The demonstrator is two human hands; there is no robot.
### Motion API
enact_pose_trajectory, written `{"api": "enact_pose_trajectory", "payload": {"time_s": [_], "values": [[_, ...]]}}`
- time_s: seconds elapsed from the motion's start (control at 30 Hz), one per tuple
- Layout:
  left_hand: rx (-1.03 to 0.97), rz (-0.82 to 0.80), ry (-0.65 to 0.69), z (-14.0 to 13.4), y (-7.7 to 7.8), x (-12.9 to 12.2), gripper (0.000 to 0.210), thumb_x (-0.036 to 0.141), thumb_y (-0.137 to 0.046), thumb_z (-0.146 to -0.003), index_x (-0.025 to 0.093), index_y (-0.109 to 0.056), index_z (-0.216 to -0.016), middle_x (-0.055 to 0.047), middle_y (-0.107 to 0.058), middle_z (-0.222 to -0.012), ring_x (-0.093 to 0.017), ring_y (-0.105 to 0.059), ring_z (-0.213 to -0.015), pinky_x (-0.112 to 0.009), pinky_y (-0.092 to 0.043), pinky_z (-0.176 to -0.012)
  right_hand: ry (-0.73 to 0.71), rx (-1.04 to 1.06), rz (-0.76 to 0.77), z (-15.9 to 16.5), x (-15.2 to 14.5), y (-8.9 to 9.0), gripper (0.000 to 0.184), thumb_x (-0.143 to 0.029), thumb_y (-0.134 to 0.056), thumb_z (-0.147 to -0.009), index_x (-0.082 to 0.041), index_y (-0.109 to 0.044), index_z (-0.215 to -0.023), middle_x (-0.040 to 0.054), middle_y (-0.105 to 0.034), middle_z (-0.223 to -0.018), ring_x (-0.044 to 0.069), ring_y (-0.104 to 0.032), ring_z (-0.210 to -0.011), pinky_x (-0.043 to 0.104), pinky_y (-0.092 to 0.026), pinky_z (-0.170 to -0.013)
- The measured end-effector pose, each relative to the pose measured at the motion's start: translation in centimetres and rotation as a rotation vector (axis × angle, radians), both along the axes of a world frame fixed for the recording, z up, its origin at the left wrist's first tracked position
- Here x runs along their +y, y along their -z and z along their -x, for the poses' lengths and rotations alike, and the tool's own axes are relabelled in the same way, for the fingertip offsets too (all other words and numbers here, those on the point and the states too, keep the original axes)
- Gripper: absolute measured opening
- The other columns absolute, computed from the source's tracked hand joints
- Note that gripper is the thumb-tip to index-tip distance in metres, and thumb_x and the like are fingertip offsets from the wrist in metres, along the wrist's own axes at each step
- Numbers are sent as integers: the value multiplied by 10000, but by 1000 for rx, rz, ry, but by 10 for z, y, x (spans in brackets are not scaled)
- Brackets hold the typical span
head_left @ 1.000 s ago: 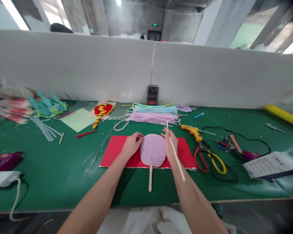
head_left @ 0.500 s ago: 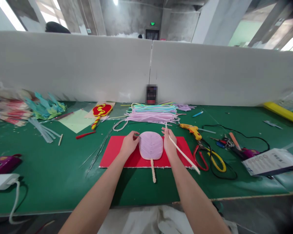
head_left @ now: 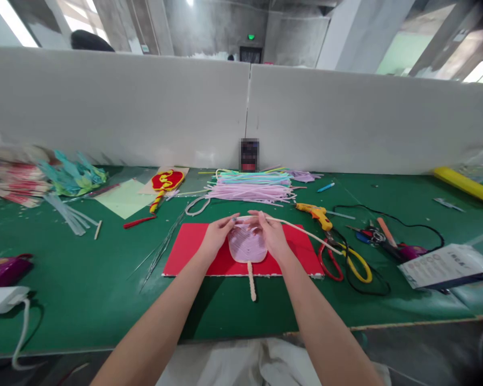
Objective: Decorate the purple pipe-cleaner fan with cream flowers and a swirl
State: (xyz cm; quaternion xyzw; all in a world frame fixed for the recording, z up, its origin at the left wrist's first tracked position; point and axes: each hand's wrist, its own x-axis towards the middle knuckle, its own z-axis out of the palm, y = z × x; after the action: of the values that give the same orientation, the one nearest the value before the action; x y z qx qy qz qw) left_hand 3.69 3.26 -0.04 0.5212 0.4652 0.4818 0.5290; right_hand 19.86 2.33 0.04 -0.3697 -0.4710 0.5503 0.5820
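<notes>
A lilac fan made of pipe cleaners [head_left: 248,249], with a wrapped cream handle [head_left: 253,281], lies on a red board [head_left: 193,252]. At the fan's upper left, my left hand [head_left: 217,234] pinches one end of a cream pipe cleaner [head_left: 306,231] along the top edge. My right hand [head_left: 271,234] grips the same pipe cleaner at the upper right, fingers over the fan's face. From there its long free end runs out to the right, above the scissors [head_left: 360,266]. My fingers partly cover the top of the fan.
Behind the board lies a pile of pastel pipe cleaners [head_left: 251,190]. A yellow glue gun [head_left: 316,214] and its black cord are to the right. Further left are a red-and-yellow fan [head_left: 167,182], thin wires [head_left: 163,249] and a white plug [head_left: 6,300].
My right hand has moved left and inward over the fan's top. The pipe cleaner has swung from slanting down by the right wrist to running across the fan's upper edge, meeting my left hand.
</notes>
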Motion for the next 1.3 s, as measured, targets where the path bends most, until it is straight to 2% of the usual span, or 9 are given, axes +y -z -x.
{"api": "enact_pose_trajectory", "payload": {"time_s": [0.17, 0.3, 0.5, 0.77, 0.93, 1.17, 1.3], "values": [[-509, 241, -43, -3, -2, -1, 172, 160, -640, -747, 114, -673, -910, -78, -706, -885, -118, -651, -740, -189, -504, -710, -107, -28, 16, 4, -1, 3, 359, -494, -520, -791, -199, -662, -938, 46, -709, -811, 130, -606, -613, 204, -414, -460], [-624, 258, -78, -2, -7, -1, 173, 48, -527, -811, 147, -636, -901, -42, -676, -1012, -55, -650, -779, -120, -504, -723, -86, -67, 11, 2, -2, 1, 353, -494, -525, -782, -241, -659, -989, 31, -694, -924, 127, -604, -683, 190, -430, -471], [-781, 335, -29, -3, -10, -5, 158, 52, -471, -851, 136, -603, -842, -43, -660, -1062, -73, -664, -771, -132, -534, -638, -24, -131, 17, 1, -3, -2, 335, -479, -541, -772, -250, -673, -978, 18, -682, -923, 99, -584, -639, 176, -447, -477], [-770, 337, -42, -4, -7, -5, 80, 122, -530, -838, 146, -604, -853, -38, -670, -1033, -63, -663, -677, -129, -525, -579, -2, -125, 9, 2, -3, -2, 271, -438, -609, -731, -202, -692, -835, 35, -695, -760, 111, -576, -615, 185, -438, -469], [-726, 298, -42, -4, -8, -6, 27, 130, -608, -780, 146, -607, -802, -35, -692, -956, -73, -662, -657, -131, -514, -553, 40, -104, 11, 1, -1, 2, 265, -430, -650, -688, -188, -689, -787, 36, -692, -713, 109, -566, -566, 201, -433, -468], [-629, 182, -39, -9, -9, -5, 242, 195, -779, -577, 151, -616, -751, -15, -705, -769, -118, -670, -650, -148, -495, -545, 182, -84, 2, -1, 1, 0, 243, -413, -663, -674, -171, -651, -695, 19, -659, -639, 98, -536, -514, 202, -418, -441], [-574, 148, -13, -12, -8, -6, 322, 215, -806, -522, 147, -630, -782, -30, -704, -790, -133, -672, -676, -161, -487, -568, 255, -89, 13, -3, 1, -1, 271, -426, -668, -663, -159, -628, -642, 11, -629, -588, 94, -522, -487, 200, -408, -423]]}}
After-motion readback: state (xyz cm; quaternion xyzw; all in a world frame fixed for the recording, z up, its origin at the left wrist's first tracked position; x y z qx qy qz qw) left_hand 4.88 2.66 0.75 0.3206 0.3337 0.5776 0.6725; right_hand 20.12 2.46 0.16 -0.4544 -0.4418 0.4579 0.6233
